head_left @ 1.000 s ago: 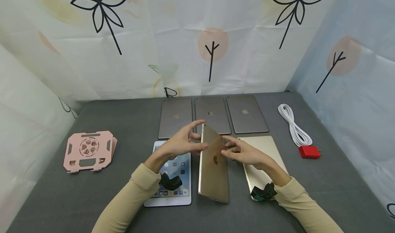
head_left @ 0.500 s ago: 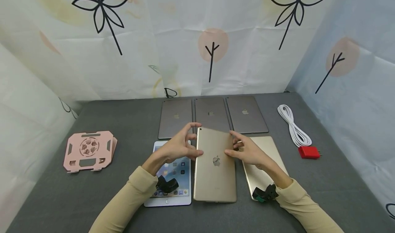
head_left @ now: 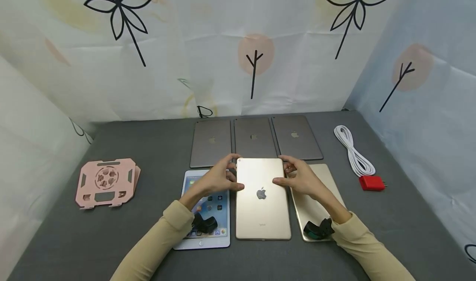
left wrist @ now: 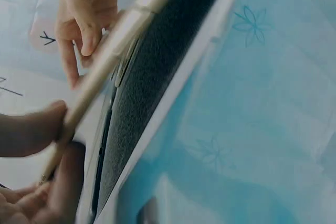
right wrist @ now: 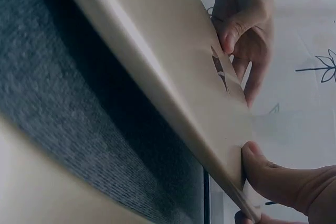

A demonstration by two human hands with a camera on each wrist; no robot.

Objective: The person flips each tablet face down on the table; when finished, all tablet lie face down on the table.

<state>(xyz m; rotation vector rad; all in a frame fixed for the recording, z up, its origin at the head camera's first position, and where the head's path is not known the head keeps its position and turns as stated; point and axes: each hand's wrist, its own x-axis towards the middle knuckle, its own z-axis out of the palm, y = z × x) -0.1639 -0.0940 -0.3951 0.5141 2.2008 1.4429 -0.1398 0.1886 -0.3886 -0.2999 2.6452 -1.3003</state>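
Note:
A gold tablet (head_left: 263,215) is held back side up at the middle, its apple logo showing. My left hand (head_left: 219,175) pinches its far left corner, thumb on the back and fingers beneath, as the left wrist view shows along its thin edge (left wrist: 100,72). At the far right corner my right hand (head_left: 300,178) grips it the same way; in the right wrist view the thumb (right wrist: 278,179) presses on the back. That view shows a gap between the tablet and the cloth. A white tablet (head_left: 219,208) with a lit screen lies beside it, partly under my left forearm.
Another gold tablet (head_left: 323,175) lies under my right forearm. Three grey tablets (head_left: 255,142) lie in a row behind. A pink folding stand (head_left: 105,182) is at the left. At the right are a coiled white cable (head_left: 351,148) and a red charger plug (head_left: 373,183).
The gold tablet has turned from nearly edge-on to back side facing up, and its far end has come lower. Both hands have stayed on it throughout.

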